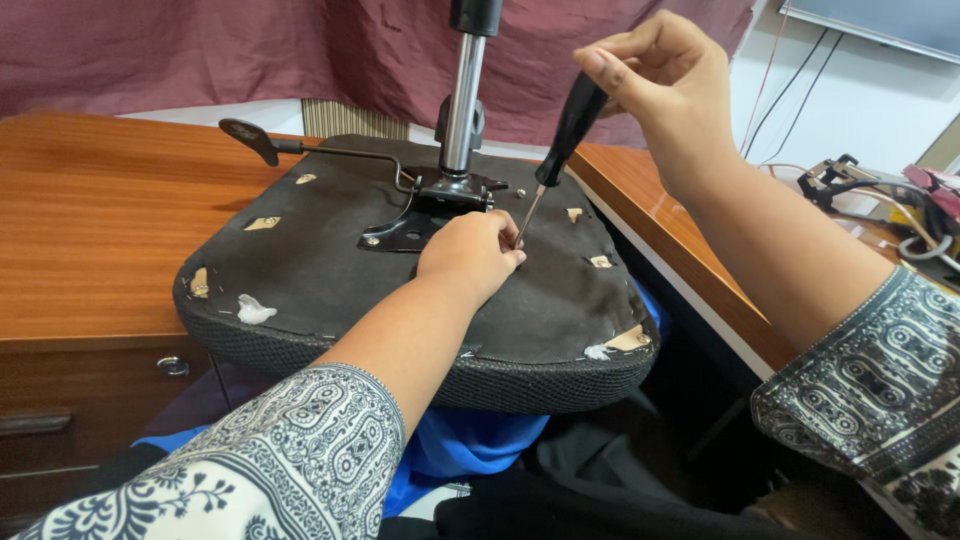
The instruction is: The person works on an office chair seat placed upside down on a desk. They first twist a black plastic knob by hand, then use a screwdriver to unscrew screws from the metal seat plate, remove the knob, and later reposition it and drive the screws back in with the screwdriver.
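The screwdriver [560, 150] stands tilted over the upturned chair seat [330, 270], its black handle up near the far right and its thin metal shaft slanting down to the left, the tip meeting the seat's black underside just right of the metal mounting plate [420, 225]. The right hand [665, 85] is clenched around the top of the handle, fingers curled over it from above. The left hand [472, 252] rests on the seat's underside with its fingertips pinched in right at the tip of the shaft; whatever small part it grips there is too tiny to make out.

The seat lies bottom up, overhanging the near right corner of the wooden worktop [90, 230], its mesh-covered rim facing me. From the mounting plate a shiny gas-lift column [462, 95] rises straight up, and a thin adjustment lever [300, 148] with a flat paddle end reaches out toward the left. Bits of white padding [255, 310] poke out along the seat's stapled edge.

Blue cloth [470, 445] shows beneath the seat. A maroon curtain [200, 50] hangs behind the worktop, and cables and clutter [880, 195] sit off at the far right.
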